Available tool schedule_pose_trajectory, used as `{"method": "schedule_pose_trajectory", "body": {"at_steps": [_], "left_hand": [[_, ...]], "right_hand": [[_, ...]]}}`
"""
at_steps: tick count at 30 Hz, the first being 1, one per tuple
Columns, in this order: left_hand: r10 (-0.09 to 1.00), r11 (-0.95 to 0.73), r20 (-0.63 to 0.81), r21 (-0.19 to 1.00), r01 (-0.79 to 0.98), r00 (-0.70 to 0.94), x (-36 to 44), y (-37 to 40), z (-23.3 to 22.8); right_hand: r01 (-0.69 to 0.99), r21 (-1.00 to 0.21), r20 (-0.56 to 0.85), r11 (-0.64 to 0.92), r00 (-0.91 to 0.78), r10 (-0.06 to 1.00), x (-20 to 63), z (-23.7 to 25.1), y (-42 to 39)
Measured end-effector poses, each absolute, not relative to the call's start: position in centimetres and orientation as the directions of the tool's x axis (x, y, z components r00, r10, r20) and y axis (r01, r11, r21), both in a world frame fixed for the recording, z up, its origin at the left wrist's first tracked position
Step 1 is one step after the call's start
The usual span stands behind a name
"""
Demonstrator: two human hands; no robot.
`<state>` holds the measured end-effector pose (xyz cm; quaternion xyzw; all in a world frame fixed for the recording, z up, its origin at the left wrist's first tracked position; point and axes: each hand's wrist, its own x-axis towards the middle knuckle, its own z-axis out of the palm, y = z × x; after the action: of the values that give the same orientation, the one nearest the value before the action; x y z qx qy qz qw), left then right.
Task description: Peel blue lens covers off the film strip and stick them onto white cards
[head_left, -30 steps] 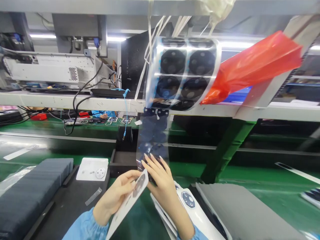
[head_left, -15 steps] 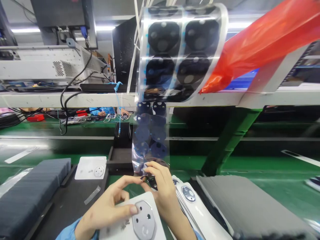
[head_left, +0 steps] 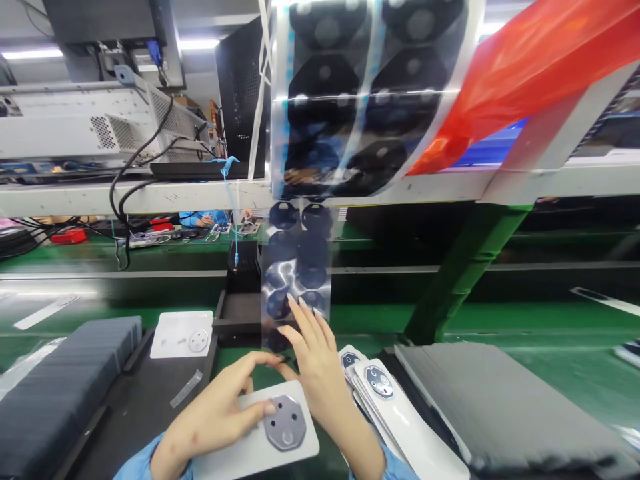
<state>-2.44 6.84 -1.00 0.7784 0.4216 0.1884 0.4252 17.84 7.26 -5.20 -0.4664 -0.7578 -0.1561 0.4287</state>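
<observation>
Grip of left hand (head_left: 215, 410) holds white panel (head_left: 253, 445), likely steadying it (right hand (head_left: 320, 367) spread at film strip (head_left: 295, 260)).

The film roll (head_left: 367, 87) is clear, glossy plastic with sharp light streaks over its dark octagonal stickers, and the hanging film strip (head_left: 283, 250) is equally shiny and thin. The held white panel (head_left: 237, 433) looks smooth with a soft sheen, its grey octagonal inset (head_left: 293, 430) duller, while the stacked white panels (head_left: 417, 430) shine more brightly. The red bag (head_left: 540, 80) is creased, glossy plastic, the grey sheets (head_left: 500, 393) look matt, and the green surface (head_left: 545, 323) appears smooth and faintly reflective.
</observation>
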Motion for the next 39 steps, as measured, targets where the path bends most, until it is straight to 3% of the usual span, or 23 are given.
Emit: {"method": "schedule_pose_trajectory", "body": {"at_steps": [3,9,14,21,25,29,35,37,39], "left_hand": [[0.796,-0.203,-0.174,0.825,0.527,0.580,-2.7,8.6,-1.7],[0.706,-0.163,-0.254,0.850,0.501,0.661,-2.8,11.4,-5.5],[0.642,-0.085,-0.309,0.881,0.466,0.702,-4.2,12.4,-6.5],[0.705,-0.108,-0.217,0.908,0.404,0.675,-5.8,10.2,-2.1],[0.730,-0.118,-0.205,0.902,0.415,0.652,-5.6,9.0,-1.0],[0.724,-0.054,-0.177,0.949,0.310,0.667,-6.3,9.6,-1.7],[0.672,0.176,-0.240,0.971,0.163,0.701,-8.1,11.3,-2.9],[0.697,0.209,-0.228,0.971,0.112,0.680,-8.6,11.3,-2.7],[0.745,0.217,-0.200,0.975,0.053,0.637,-8.7,11.0,-2.3]], "right_hand": [[0.868,-0.105,0.649,0.485,-0.310,0.695,17.6,-7.4,9.0],[0.873,-0.155,0.580,0.463,-0.299,0.758,16.3,-12.7,10.3],[0.794,-0.212,0.598,0.570,-0.356,0.718,16.1,-12.0,9.1],[0.686,-0.347,0.723,0.640,-0.239,0.648,15.8,-9.1,8.0],[0.648,-0.347,0.775,0.678,-0.208,0.596,15.6,-8.3,6.9],[0.637,-0.341,0.775,0.691,-0.226,0.590,15.8,-7.1,5.7],[0.544,-0.487,0.583,0.683,-0.380,0.718,17.0,-3.2,2.9],[0.451,-0.641,0.434,0.622,-0.456,0.777,17.6,-1.7,2.0],[0.365,-0.837,0.206,0.409,-0.482,0.852,18.2,-0.4,1.5]]}}
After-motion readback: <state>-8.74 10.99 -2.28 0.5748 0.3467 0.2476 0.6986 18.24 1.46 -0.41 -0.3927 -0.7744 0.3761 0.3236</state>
